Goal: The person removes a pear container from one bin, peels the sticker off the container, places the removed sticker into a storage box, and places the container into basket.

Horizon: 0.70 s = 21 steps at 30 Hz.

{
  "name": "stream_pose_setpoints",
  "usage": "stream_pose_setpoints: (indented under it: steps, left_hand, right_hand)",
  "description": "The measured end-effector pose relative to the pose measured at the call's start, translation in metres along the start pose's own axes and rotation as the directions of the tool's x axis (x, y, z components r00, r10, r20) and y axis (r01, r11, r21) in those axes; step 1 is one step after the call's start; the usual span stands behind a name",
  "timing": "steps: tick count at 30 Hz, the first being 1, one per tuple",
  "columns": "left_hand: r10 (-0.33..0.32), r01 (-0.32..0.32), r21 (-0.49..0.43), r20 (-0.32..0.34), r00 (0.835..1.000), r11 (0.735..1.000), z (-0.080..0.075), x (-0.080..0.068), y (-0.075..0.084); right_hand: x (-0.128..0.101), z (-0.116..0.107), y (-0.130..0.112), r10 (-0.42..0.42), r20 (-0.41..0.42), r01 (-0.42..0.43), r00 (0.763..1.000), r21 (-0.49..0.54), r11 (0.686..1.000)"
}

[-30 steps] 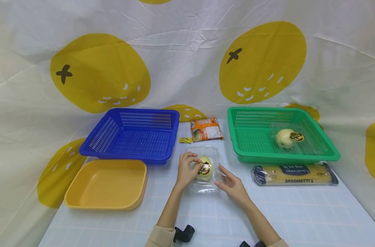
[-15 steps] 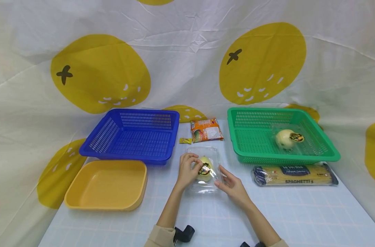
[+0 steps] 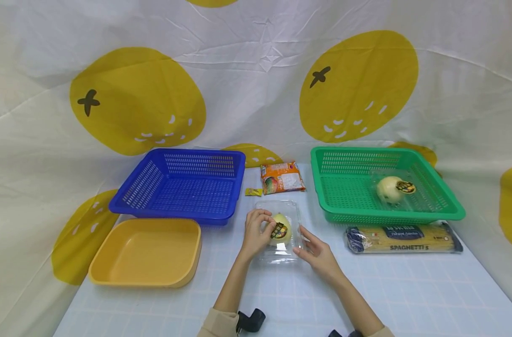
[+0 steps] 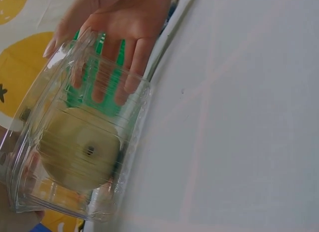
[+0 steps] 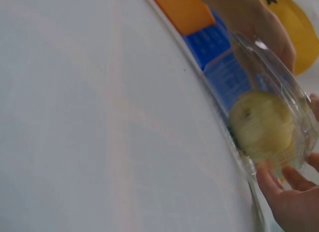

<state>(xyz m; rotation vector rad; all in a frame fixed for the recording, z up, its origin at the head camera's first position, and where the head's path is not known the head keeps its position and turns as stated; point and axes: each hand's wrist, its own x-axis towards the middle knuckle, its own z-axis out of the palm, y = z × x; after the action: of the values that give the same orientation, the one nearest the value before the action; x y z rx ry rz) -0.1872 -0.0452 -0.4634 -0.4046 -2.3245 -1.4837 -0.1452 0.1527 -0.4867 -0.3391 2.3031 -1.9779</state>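
A clear plastic clamshell container (image 3: 279,257) stands on the table in front of me, with a round pale yellow pear (image 3: 283,224) inside. On its lid sits a black and gold oval sticker (image 3: 279,230). My left hand (image 3: 254,230) reaches over the lid, thumb and forefinger pinching at the sticker's left edge. My right hand (image 3: 319,256) holds the container's right side between thumb and fingers. Through the plastic in the left wrist view, the pear (image 4: 79,147) shows a dark pit, with the right hand's fingers (image 4: 107,75) behind the wall.
An empty blue basket (image 3: 184,187) and yellow tub (image 3: 144,252) stand left. At the back lie an orange packet (image 3: 283,178) and a small yellow sachet (image 3: 253,192). A green basket (image 3: 344,192) on the right holds another packed pear (image 3: 388,189); spaghetti (image 3: 403,238) lies before it.
Both hands stay in place around the container. The sticker's glare and angle shift slightly at the left fingertips; nothing else has visibly moved.
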Motion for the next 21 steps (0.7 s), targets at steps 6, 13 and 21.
stream_pose_setpoints:
  steps: [6, 13, 21]
  left_hand:
    - [0.0, 0.0, -0.058, 0.005, 1.0, 0.998, -0.0014, 0.0004, -0.0017]
    - [-0.023, 0.025, -0.137, 0.016, 1.0, 0.99, -0.0034, 0.0014, -0.0036]
    - [-0.07, 0.07, -0.183, 0.008, 0.998, 0.981, -0.0033, 0.0004, -0.0003]
  right_hand:
    - [-0.0001, 0.0001, -0.0006, 0.0, 0.005, 0.0, 1.0, 0.004, 1.0]
    - [0.0003, -0.0002, -0.0009, 0.002, 0.003, -0.002, 1.0, 0.006, 1.0]
    - [0.0, -0.0002, 0.0002, -0.005, 0.004, 0.005, 1.0, 0.004, 1.0]
